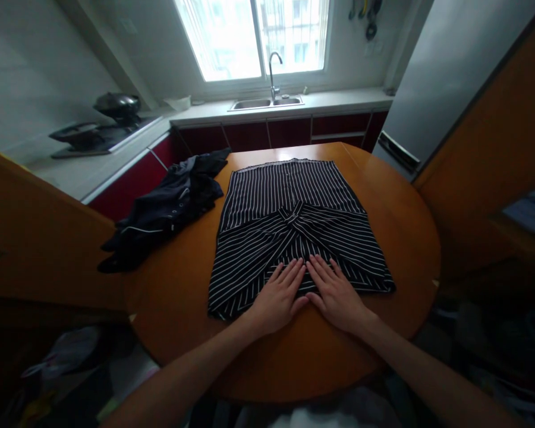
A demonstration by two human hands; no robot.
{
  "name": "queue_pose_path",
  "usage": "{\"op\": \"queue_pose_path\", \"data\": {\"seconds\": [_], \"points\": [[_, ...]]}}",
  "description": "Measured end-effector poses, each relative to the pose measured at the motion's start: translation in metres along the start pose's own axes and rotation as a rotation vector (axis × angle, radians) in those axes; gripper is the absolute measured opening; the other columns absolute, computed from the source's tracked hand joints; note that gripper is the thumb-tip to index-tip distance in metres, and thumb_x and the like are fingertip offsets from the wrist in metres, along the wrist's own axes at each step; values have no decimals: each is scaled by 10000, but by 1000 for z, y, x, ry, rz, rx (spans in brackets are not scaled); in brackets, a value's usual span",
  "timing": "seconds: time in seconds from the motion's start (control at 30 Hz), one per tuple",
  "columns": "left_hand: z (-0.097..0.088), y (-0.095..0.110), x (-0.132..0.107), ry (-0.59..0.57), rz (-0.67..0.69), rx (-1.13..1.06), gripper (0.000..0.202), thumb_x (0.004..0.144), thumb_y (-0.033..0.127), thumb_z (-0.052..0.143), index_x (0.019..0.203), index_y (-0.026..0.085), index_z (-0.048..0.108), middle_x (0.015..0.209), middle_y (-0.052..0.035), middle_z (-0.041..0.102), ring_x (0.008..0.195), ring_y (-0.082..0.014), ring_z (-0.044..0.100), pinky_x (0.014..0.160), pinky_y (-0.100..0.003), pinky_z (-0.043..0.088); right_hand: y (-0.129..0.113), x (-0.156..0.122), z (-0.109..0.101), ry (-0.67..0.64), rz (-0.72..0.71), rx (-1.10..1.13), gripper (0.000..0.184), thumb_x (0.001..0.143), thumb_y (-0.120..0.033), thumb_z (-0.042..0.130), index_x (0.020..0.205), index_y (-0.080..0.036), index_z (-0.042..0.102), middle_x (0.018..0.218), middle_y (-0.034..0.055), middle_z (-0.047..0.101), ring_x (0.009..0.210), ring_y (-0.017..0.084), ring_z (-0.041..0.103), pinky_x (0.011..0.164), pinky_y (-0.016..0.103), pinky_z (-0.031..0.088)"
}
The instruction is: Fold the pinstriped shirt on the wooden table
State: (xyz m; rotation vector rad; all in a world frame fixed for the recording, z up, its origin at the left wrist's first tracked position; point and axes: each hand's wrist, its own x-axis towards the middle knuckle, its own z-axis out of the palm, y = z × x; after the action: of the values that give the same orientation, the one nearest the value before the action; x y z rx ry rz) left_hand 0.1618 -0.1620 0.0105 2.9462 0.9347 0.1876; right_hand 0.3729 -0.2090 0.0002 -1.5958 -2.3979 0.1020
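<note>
A black garment with white stripes (289, 190), which looks like a skirt or top with a knotted or twisted front, lies spread on the round wooden table (285, 362). My left hand (279, 297) rests flat on its near edge, fingers stretched out and pointing away from me. Beside it, my right hand (336, 294) also lies flat on the cloth, its fingers together and extended. The two hands almost meet at the fingertips and thumbs. Neither one grips the fabric. Part of the near hem is hidden under the palms.
A heap of dark clothes (169, 205) hangs over the table's left edge. Beyond stand a counter with a sink (267, 103) and faucet (271, 74), and a stove (111, 139) with pans at the left. A refrigerator (446, 77) stands at the right.
</note>
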Motion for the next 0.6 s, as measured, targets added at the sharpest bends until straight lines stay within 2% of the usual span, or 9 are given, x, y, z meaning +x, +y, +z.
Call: {"op": "queue_pose_path", "data": {"seconds": [0.13,0.27,0.47,0.6], "points": [[0,3,-1,14,-31,-12,664,1062,499,305,1604,131,191,1666,-120,195,1549,-239,148,1257,-460,181,0,0,-1,18,4,10,598,1028,-346,403,1588,-156,313,1651,104,240,1540,248,163,1251,506,157],[1,4,1,17,-48,-42,673,1059,509,309,1598,119,204,1668,-115,187,1552,-239,127,1263,-470,170,0,1,2,23,3,-2,564,1038,-324,364,1572,-145,348,1651,91,244,1539,239,171,1249,495,170],[2,4,5,26,-188,-148,524,1081,313,236,1565,127,307,1630,-99,312,1533,-192,214,1249,-430,255,-1,2,7,37,18,-36,564,1017,-293,391,1561,-148,375,1649,100,247,1537,255,180,1247,506,146],[5,4,4,55,-181,-95,534,1071,309,274,1564,104,306,1643,-119,269,1539,-224,194,1253,-461,245,-2,2,6,38,40,-18,557,1020,-305,392,1559,-164,385,1649,91,252,1536,250,184,1248,502,153]]}}
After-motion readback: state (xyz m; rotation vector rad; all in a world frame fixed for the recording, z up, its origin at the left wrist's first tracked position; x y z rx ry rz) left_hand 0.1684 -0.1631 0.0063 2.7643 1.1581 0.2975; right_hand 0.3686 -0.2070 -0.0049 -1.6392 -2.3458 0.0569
